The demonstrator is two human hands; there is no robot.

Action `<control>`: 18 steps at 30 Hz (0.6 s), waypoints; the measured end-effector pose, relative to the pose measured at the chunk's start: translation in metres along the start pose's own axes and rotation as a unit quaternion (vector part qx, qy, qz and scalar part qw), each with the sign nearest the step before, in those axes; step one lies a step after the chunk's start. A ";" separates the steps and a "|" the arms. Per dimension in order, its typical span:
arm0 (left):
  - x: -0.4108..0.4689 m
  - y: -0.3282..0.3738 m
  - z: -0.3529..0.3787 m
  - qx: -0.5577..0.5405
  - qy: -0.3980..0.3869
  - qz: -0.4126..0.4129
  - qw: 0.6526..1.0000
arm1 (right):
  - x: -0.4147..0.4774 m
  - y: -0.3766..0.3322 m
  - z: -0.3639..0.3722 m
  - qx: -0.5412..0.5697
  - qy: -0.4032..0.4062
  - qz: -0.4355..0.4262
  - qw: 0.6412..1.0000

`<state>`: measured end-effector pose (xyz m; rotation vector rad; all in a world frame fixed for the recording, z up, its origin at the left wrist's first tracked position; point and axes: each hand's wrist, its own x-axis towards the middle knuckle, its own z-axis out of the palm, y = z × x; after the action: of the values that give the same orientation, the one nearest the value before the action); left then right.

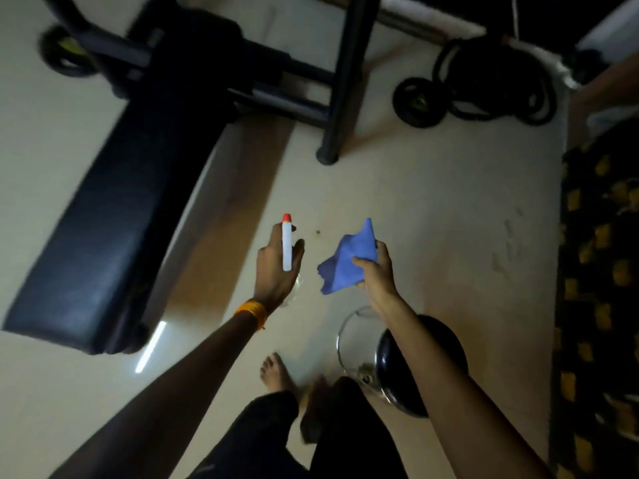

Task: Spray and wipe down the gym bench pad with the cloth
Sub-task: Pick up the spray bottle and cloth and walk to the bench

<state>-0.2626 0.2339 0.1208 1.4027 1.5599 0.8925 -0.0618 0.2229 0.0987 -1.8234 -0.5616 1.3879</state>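
The black gym bench pad [114, 216] runs from the lower left up toward the frame's top. My left hand [276, 267] grips a white spray bottle [286, 250] with a red nozzle, held in the air to the right of the pad. My right hand [375, 267] holds a crumpled blue cloth [347, 261] beside it. Both hands hover over the pale floor, apart from the pad.
The bench's black frame and upright post [342, 81] stand behind. Black weight plates and a coiled rope [484, 84] lie at the back right. A black stool with a chrome ring [356, 344] is below my right arm. A patterned fabric [598, 271] lines the right edge.
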 end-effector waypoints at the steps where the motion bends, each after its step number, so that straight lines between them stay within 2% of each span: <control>1: 0.011 0.003 -0.013 -0.004 0.022 -0.005 1.000 | 0.005 -0.016 0.018 0.000 -0.015 -0.008 1.000; 9: 0.109 0.007 -0.099 -0.002 0.193 -0.055 0.980 | 0.073 -0.106 0.145 -0.056 -0.134 -0.035 0.989; 12: 0.139 -0.004 -0.122 0.033 0.264 -0.089 0.960 | 0.101 -0.132 0.190 -0.088 -0.178 -0.032 0.980; 16: 0.178 -0.032 -0.156 0.008 0.331 -0.169 0.928 | 0.141 -0.162 0.258 -0.164 -0.248 -0.039 0.954; 18: 0.191 -0.049 -0.173 0.019 0.365 -0.176 0.914 | 0.158 -0.173 0.294 -0.198 -0.268 -0.038 0.942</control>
<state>-0.4455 0.4220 0.1217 0.7800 2.3003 1.2366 -0.2735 0.5334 0.1033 -1.6797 -1.2566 1.8262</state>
